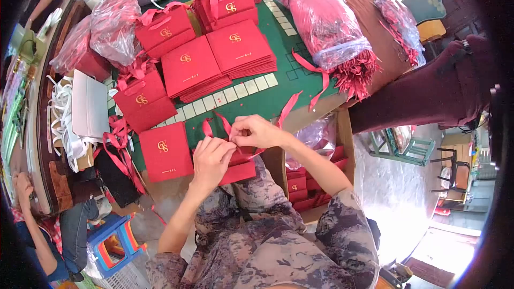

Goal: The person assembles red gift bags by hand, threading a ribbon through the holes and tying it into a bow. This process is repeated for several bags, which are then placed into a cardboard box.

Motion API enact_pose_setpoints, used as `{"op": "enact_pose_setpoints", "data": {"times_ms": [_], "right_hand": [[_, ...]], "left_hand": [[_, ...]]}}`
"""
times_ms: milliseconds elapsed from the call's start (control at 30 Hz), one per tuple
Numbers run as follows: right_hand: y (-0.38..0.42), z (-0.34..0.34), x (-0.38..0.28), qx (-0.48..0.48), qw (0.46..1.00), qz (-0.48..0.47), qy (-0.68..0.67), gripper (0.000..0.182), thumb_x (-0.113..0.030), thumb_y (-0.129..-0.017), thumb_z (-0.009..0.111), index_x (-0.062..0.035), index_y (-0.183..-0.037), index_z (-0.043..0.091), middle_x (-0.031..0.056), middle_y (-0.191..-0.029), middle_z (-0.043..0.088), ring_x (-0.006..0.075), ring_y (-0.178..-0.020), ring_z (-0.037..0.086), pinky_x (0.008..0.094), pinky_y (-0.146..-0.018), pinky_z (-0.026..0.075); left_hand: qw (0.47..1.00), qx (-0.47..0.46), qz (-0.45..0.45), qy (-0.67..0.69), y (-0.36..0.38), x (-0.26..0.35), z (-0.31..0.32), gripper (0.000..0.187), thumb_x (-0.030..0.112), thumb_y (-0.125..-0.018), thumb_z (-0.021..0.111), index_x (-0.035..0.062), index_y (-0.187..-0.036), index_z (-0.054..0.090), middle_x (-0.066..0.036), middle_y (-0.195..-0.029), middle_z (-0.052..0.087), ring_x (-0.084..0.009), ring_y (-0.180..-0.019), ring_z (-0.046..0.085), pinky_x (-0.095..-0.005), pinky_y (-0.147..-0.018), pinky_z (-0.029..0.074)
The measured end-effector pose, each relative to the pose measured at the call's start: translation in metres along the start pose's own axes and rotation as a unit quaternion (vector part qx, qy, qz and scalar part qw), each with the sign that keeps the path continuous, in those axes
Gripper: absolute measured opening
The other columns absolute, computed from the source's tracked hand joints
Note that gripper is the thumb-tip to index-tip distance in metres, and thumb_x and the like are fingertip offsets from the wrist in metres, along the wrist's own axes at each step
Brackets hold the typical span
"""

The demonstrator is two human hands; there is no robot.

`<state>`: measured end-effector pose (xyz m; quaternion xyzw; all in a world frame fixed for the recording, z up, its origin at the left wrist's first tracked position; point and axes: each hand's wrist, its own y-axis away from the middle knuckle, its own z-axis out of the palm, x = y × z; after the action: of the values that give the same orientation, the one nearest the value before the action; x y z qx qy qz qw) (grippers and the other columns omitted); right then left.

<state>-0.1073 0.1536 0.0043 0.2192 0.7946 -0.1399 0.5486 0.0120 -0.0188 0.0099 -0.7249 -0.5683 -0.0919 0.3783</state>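
Observation:
My left hand (pixel 210 161) and my right hand (pixel 256 131) meet at the table's near edge, fingers pinched together on a red ribbon (pixel 224 123). Its ends stick up between and beside my fingers; the exact spot they grip is partly hidden. Below them a red paper bag (pixel 238 172) lies above my lap, mostly covered by my hands. Left of my left hand lies a flat red bag (pixel 166 151) with a gold emblem. Beyond are two stacks of flat red bags (pixel 191 67) (pixel 241 47). A loose red ribbon (pixel 289 108) hangs near my right hand.
Plastic sacks of red ribbons (pixel 329 29) (pixel 115 24) stand on the table. A carton (pixel 345 155) of red bags is beside my right leg. White bags with ribbons (pixel 89 106) stand at left. Other people's arms (pixel 40 235) and a dark-sleeved limb (pixel 417 85) are nearby.

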Motion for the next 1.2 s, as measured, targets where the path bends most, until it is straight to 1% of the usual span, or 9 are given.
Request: {"op": "enact_pose_setpoints", "data": {"times_ms": [167,233,333,500,633,800,967,1100,1200], "right_hand": [[-0.014,-0.001,0.018,0.219,0.968,0.066,-0.103,0.015,-0.012,-0.088,0.062,0.0005,-0.091,0.071,0.0074,-0.081,0.069,0.0117,-0.078,0.063,0.0291,-0.074,0.051],[-0.016,0.000,0.019,0.236,0.962,0.074,-0.115,0.015,-0.012,-0.090,0.064,0.0000,-0.095,0.071,0.0101,-0.086,0.070,0.0169,-0.079,0.066,0.0305,-0.075,0.052],[-0.009,0.001,0.020,0.359,0.932,0.006,0.056,0.018,-0.011,-0.095,0.064,-0.0033,-0.110,0.071,0.0115,-0.098,0.070,0.0196,-0.089,0.066,0.0299,-0.080,0.052],[0.041,-0.019,0.021,0.537,0.798,0.092,0.257,0.017,-0.014,-0.089,0.072,-0.0018,-0.091,0.060,0.0112,-0.086,0.062,0.0223,-0.073,0.063,0.0342,-0.067,0.051],[0.063,-0.030,0.043,0.519,0.747,0.135,0.392,0.028,-0.021,-0.086,0.075,-0.0008,-0.092,0.056,0.0145,-0.088,0.058,0.0337,-0.083,0.058,0.0432,-0.075,0.047],[0.061,-0.032,0.049,0.465,0.787,0.185,0.362,0.017,-0.015,-0.088,0.069,-0.0044,-0.094,0.057,0.0150,-0.092,0.059,0.0370,-0.089,0.058,0.0463,-0.079,0.047],[0.054,-0.024,0.024,0.443,0.821,0.110,0.342,0.009,-0.008,-0.091,0.063,-0.0056,-0.099,0.062,0.0132,-0.093,0.064,0.0338,-0.089,0.061,0.0444,-0.079,0.048],[0.040,0.026,-0.028,0.409,0.894,0.128,0.133,0.018,-0.005,-0.085,0.073,-0.0015,-0.101,0.067,0.0116,-0.090,0.070,0.0244,-0.077,0.068,0.0312,-0.072,0.054],[0.032,0.064,-0.043,0.347,0.927,0.056,0.134,0.016,-0.004,-0.083,0.075,-0.0019,-0.097,0.068,0.0102,-0.086,0.070,0.0233,-0.076,0.068,0.0320,-0.070,0.055]], "left_hand": [[0.994,-0.056,-0.059,0.072,-0.005,0.004,-0.002,0.013,0.007,-0.074,0.079,0.0086,-0.083,0.070,-0.005,-0.081,0.066,-0.0252,-0.077,0.061,-0.0364,-0.070,0.046],[0.995,-0.051,-0.070,0.058,-0.008,0.003,0.001,0.013,0.007,-0.075,0.079,0.0071,-0.085,0.070,-0.006,-0.081,0.067,-0.0242,-0.078,0.062,-0.0355,-0.071,0.048],[0.983,-0.036,-0.140,0.109,-0.009,-0.004,0.008,0.015,0.007,-0.074,0.080,0.0057,-0.085,0.069,-0.007,-0.079,0.066,-0.0227,-0.078,0.062,-0.0351,-0.070,0.049],[0.975,-0.032,-0.193,0.105,-0.009,-0.017,0.009,0.025,0.011,-0.074,0.082,0.0058,-0.094,0.068,-0.008,-0.085,0.065,-0.0241,-0.080,0.061,-0.0351,-0.072,0.050],[0.989,-0.031,-0.143,0.035,-0.006,-0.019,-0.013,0.032,0.012,-0.074,0.082,0.0063,-0.101,0.067,-0.009,-0.093,0.065,-0.0273,-0.088,0.060,-0.0367,-0.078,0.050],[0.985,-0.067,-0.157,-0.024,0.001,-0.026,-0.048,0.037,0.015,-0.072,0.082,0.0071,-0.105,0.068,-0.011,-0.099,0.065,-0.0323,-0.095,0.059,-0.0416,-0.083,0.049],[0.970,-0.162,-0.138,-0.118,0.013,-0.027,-0.049,0.039,0.018,-0.070,0.083,0.0083,-0.105,0.070,-0.009,-0.098,0.065,-0.0303,-0.097,0.057,-0.0417,-0.084,0.046],[0.969,-0.164,-0.140,-0.123,0.018,-0.028,-0.038,0.038,0.016,-0.069,0.083,0.0082,-0.104,0.070,-0.008,-0.098,0.063,-0.0294,-0.096,0.056,-0.0415,-0.084,0.044],[0.971,-0.155,-0.142,-0.118,0.017,-0.025,-0.036,0.038,0.014,-0.069,0.083,0.0085,-0.104,0.069,-0.008,-0.096,0.063,-0.0292,-0.096,0.056,-0.0408,-0.083,0.044]]}}
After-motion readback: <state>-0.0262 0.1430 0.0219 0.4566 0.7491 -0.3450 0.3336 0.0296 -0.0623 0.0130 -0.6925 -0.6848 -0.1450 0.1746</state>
